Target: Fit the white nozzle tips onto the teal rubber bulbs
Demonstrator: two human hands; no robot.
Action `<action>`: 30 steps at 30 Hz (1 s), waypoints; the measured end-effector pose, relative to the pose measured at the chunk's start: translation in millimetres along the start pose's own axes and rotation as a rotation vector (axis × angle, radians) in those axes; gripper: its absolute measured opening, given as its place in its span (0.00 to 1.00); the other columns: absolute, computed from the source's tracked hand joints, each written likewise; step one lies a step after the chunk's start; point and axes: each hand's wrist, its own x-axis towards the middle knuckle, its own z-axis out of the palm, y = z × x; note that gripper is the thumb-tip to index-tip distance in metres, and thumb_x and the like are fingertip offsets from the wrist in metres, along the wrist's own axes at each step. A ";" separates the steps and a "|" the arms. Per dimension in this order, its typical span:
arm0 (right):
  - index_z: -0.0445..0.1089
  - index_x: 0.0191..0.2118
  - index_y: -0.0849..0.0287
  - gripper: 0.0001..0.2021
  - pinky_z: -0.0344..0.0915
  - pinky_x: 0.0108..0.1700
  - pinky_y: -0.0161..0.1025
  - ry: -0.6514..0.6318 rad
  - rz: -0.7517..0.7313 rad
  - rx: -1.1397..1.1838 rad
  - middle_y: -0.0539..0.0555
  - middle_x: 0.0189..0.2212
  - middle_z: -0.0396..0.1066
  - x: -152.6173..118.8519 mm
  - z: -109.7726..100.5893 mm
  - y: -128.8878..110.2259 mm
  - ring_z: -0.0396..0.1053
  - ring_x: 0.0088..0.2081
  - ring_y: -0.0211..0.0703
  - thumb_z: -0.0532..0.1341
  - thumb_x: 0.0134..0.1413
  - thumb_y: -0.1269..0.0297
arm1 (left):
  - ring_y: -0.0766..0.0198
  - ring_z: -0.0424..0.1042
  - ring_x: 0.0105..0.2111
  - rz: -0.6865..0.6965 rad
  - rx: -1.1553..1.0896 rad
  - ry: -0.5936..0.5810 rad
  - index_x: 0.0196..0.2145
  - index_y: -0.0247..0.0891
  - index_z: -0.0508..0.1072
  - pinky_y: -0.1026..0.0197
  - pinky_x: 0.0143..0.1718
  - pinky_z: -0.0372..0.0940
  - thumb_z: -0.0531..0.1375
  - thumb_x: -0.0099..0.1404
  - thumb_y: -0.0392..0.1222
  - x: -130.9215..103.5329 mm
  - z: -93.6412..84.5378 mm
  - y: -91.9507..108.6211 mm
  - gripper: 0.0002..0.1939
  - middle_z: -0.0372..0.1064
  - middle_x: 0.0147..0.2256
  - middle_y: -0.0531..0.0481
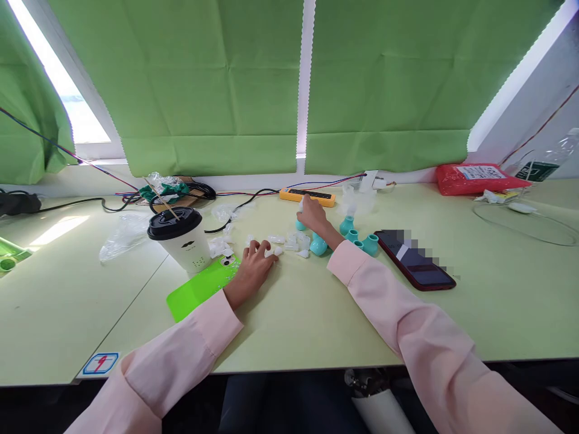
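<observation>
My left hand (256,265) rests on the table with bent fingers, thumb and forefinger at a small white plastic piece (277,250). Several clear and whitish plastic pieces (292,242) lie just beyond it. Farther forward, my right hand (313,216) is closed around a small teal bulb-shaped piece (300,225) with something white at its top; the fingers hide part of it. Under my right wrist lies another teal bulb (319,245). More teal bulbs with open necks (353,235) stand right of that wrist, and one at the back (347,225) seems to have a whitish top.
A lidded paper cup (183,241) with a stirrer stands by a bright green phone (194,295) at left. A dark phone (416,262) lies at right. Behind are a yellow power strip (307,196), cables, clear plastic bags (124,238) and a red package (479,179).
</observation>
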 end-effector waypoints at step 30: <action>0.64 0.37 0.63 0.12 0.61 0.29 0.32 -0.170 -0.479 0.230 0.53 0.28 0.67 -100.1 -18.1 -9.0 0.65 0.27 0.35 0.55 0.45 0.63 | 0.60 0.69 0.32 -0.596 -1.473 0.193 0.31 0.31 0.71 0.56 0.33 0.67 0.61 0.47 0.46 6.6 -19.7 9.8 0.16 0.71 0.28 0.45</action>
